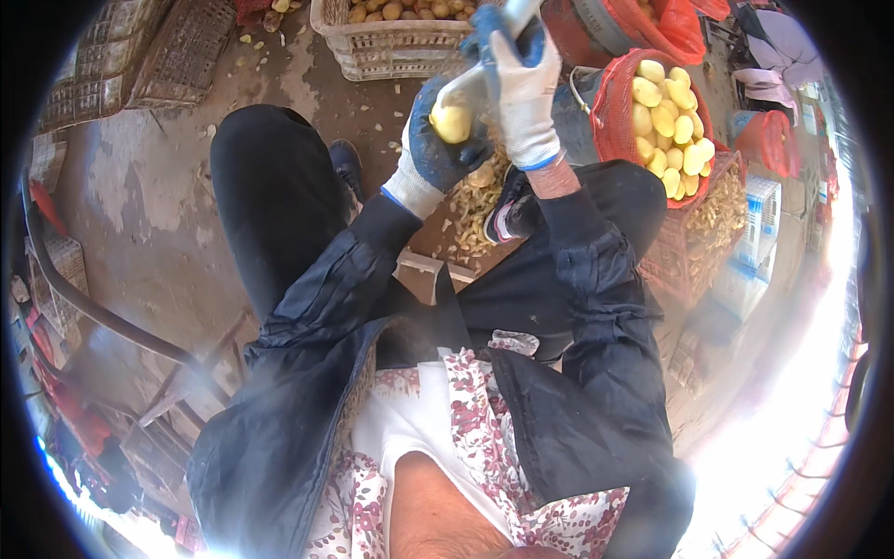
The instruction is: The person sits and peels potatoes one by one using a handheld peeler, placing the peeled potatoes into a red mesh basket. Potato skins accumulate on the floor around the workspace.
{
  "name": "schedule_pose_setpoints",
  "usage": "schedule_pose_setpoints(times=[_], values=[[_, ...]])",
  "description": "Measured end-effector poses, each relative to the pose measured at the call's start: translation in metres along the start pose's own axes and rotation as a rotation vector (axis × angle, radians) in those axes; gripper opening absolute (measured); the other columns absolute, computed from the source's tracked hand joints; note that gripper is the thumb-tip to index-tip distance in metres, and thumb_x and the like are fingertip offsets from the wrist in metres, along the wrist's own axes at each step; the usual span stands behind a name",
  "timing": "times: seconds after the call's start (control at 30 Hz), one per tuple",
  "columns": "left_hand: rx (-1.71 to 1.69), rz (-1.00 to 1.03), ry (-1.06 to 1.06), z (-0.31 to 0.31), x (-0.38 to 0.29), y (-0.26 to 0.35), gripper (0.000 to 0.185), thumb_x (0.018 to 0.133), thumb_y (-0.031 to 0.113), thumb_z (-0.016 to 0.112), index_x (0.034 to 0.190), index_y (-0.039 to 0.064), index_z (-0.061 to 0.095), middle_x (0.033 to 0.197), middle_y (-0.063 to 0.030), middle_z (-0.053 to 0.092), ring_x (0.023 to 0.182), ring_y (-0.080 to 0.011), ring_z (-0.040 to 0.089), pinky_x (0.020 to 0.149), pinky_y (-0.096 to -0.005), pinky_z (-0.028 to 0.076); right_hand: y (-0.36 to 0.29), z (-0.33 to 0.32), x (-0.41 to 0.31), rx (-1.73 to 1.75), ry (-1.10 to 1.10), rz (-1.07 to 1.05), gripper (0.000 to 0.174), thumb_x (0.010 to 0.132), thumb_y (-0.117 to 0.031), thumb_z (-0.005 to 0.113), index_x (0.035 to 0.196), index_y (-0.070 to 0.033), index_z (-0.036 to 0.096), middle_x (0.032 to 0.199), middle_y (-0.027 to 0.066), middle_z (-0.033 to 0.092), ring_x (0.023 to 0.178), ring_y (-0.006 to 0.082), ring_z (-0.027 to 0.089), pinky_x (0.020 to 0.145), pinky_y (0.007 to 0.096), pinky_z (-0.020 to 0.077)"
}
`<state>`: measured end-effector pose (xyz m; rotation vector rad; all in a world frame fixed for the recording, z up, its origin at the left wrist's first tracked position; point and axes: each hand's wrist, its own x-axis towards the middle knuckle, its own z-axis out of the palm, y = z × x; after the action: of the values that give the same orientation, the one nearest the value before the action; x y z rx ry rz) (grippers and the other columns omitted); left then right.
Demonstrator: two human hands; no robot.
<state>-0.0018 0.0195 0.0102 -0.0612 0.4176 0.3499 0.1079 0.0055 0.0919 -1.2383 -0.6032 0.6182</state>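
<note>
My left hand, in a white knit glove with a blue-coated palm, grips a pale yellow, mostly peeled potato. Just right of it, my right hand wears a matching glove and is closed around a whitish hand tool. The tool's lower part reaches the potato, but motion blur hides whether it is a peeler or a knife. Below my hands, a heap of potato peelings lies on the floor between my shoes.
A plastic crate of unpeeled potatoes stands ahead. To the right, a bucket lined with red mesh holds peeled potatoes. Beyond its near side sits a red crate with peelings. Stacked crates stand at the far left.
</note>
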Motion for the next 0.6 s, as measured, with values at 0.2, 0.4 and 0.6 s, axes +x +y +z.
schedule_pose_setpoints(times=[0.2,0.4,0.6], values=[[0.015,0.026,-0.133,-0.014,0.004,0.001,0.038,0.095,0.053,0.055,0.106,0.017,0.061,0.084,-0.0040,0.063,0.057,-0.0218,0.052,0.047,-0.0332,0.037,0.000,-0.005,0.017,-0.368,0.222,-0.122,0.014,0.096,-0.013,0.069,0.096,-0.002,0.061,0.078,-0.0003,0.058,0.068,0.0089,0.055,0.059,0.0272,0.0451],[-0.006,0.024,-0.128,-0.024,0.008,-0.004,0.041,0.096,0.053,0.053,0.107,0.015,0.061,0.080,-0.0093,0.063,0.053,-0.0233,0.050,0.047,-0.0347,0.038,0.004,-0.004,0.000,-0.092,-0.026,-0.052,0.015,0.091,-0.004,0.071,0.103,-0.002,0.063,0.087,0.0019,0.062,0.075,0.0105,0.059,0.066,0.0254,0.0487],[0.007,-0.013,-0.223,-0.020,0.002,-0.002,0.044,0.095,0.055,0.052,0.108,0.015,0.064,0.073,-0.0118,0.063,0.044,-0.0240,0.044,0.049,-0.0367,0.038,0.007,-0.012,0.015,-0.169,0.147,-0.086,0.011,0.096,-0.007,0.066,0.105,-0.001,0.063,0.087,0.0004,0.061,0.074,0.0086,0.057,0.065,0.0242,0.0468]])
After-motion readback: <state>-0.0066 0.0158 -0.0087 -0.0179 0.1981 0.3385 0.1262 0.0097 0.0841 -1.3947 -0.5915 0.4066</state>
